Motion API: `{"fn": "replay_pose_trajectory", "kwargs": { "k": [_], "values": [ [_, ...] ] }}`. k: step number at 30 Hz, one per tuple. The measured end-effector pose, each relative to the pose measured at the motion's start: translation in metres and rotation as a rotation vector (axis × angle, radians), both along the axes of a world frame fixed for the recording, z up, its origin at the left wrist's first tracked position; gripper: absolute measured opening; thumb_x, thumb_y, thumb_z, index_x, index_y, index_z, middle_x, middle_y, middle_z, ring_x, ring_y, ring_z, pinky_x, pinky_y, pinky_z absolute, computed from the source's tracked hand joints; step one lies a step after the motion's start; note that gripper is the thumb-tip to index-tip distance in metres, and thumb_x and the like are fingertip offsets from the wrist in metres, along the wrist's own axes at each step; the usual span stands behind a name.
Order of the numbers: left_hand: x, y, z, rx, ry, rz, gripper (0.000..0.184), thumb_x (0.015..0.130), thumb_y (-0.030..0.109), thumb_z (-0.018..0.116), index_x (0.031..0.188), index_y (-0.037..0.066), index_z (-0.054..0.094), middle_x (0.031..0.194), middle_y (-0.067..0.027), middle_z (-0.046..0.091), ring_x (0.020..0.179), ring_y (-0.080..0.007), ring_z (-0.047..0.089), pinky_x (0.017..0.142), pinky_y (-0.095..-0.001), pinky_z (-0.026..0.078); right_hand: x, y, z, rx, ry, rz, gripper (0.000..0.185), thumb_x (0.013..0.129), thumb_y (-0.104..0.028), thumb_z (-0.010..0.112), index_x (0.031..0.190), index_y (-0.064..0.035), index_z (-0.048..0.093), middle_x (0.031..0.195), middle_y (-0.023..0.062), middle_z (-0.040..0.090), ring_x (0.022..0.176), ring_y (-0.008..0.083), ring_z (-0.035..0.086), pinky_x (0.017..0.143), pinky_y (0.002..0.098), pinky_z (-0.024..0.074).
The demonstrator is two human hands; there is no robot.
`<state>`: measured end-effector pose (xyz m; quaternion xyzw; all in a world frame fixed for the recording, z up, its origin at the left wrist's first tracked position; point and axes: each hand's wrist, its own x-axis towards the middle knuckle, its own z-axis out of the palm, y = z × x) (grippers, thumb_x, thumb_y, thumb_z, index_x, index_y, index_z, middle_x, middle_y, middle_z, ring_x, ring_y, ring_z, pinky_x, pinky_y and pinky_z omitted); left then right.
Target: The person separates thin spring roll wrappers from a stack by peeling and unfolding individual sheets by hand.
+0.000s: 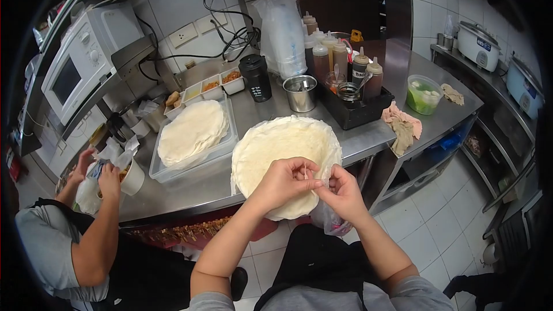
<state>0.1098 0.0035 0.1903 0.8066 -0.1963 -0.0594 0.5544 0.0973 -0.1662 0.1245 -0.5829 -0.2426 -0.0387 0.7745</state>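
A round stack of pale, thin dough sheets (276,144) lies at the counter's front edge, its lower side jutting over. Wrinkled translucent plastic film (333,148) shows along its right rim. Above the lower right of the stack, my left hand (290,181) pinches with thumb and forefinger; a thin whitish bit shows by its fingers, too small to name. My right hand (341,191) meets it fingertip to fingertip, pinching the film's edge at the rim. A clear plastic bag (329,219) hangs below my right hand.
A second dough stack (193,132) sits in a clear plastic tray (163,171) to the left. Behind are a black tumbler (254,78), a metal cup (299,93) and a black caddy (354,112) of sauce bottles. A co-worker (92,236) handles a bag at far left.
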Motion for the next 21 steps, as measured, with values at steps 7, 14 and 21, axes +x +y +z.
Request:
{"fn": "replay_pose_trajectory", "kwargs": {
  "k": [7,14,21],
  "values": [
    [-0.010,-0.003,0.019,0.316,-0.379,0.052,0.019,0.077,0.009,0.076,0.093,-0.001,0.071,0.071,-0.0054,0.063,0.061,-0.0109,0.057,0.058,-0.0254,0.047,0.004,0.006,-0.006,0.124,0.006,-0.059,0.021,0.084,0.002,0.063,0.098,-0.0016,0.048,0.084,-0.0018,0.053,0.072,0.0002,0.051,0.061,0.0174,0.0443],
    [-0.013,-0.010,0.006,0.392,-0.691,0.076,0.010,0.077,0.004,0.070,0.083,-0.004,0.067,0.075,-0.0139,0.065,0.063,-0.0229,0.065,0.060,-0.0312,0.052,0.001,0.010,-0.001,0.051,-0.030,-0.136,0.027,0.082,0.007,0.060,0.101,-0.0029,0.043,0.084,0.0000,0.049,0.069,0.0009,0.047,0.058,0.0165,0.0413],
    [-0.010,-0.016,-0.011,0.174,-0.585,0.215,0.011,0.077,0.003,0.070,0.083,-0.004,0.065,0.074,-0.0127,0.065,0.063,-0.0201,0.065,0.061,-0.0285,0.053,0.005,0.009,-0.008,0.250,0.055,-0.044,0.041,0.079,0.011,0.055,0.111,-0.0044,0.035,0.089,0.0018,0.047,0.074,0.0035,0.047,0.063,0.0179,0.0409]
  ]
}}
